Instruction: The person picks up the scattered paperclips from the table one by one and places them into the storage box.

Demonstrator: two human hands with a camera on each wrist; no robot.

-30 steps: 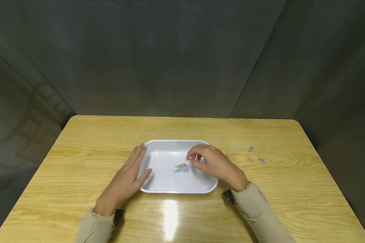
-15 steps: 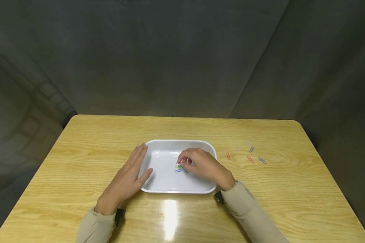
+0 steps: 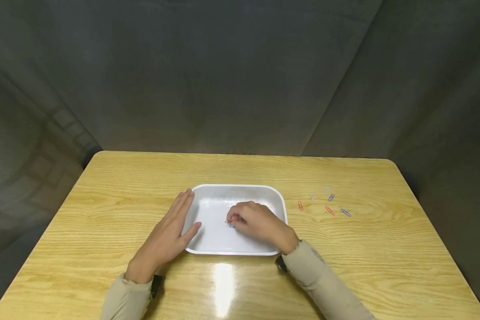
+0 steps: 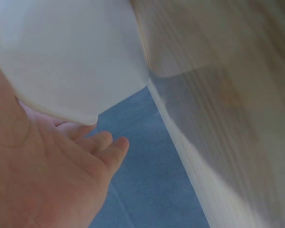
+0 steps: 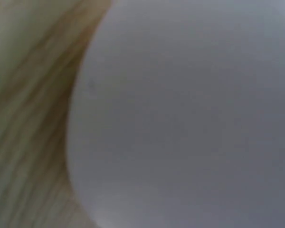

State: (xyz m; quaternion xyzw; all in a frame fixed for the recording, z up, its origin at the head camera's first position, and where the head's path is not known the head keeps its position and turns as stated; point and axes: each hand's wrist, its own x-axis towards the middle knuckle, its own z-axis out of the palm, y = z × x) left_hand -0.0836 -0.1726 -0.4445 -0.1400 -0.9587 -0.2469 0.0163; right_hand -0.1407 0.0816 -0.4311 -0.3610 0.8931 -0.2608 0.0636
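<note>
In the head view, a white rectangular tray [image 3: 236,185] stands on the wooden table. My right hand [image 3: 262,226] is low inside it, pinching a red paper clip [image 3: 227,222] between thumb and fingertips. A blue paper clip [image 3: 231,226] peeks out just below the fingers; that hand covers whatever else lies there. My left hand [image 3: 162,242] rests along the tray's left side, fingers extended against the rim and thumb apart over the inside. The left wrist view has that hand [image 4: 52,166] beside the tray's outer wall [image 4: 71,57]. Only the blurred tray wall [image 5: 180,118] fills the right wrist view.
Right of the tray, several loose paper clips lie scattered on the table [image 3: 384,249]: a red clip [image 3: 300,206], another red clip [image 3: 330,210], a blue clip [image 3: 331,197], another blue clip [image 3: 346,212] and pale clips [image 3: 313,197]. Dark curtains [image 3: 208,80] hang behind.
My right hand has moved left and lower into the tray with the red paper clip, now covering most of the clip pile there. My left hand has stayed in place.
</note>
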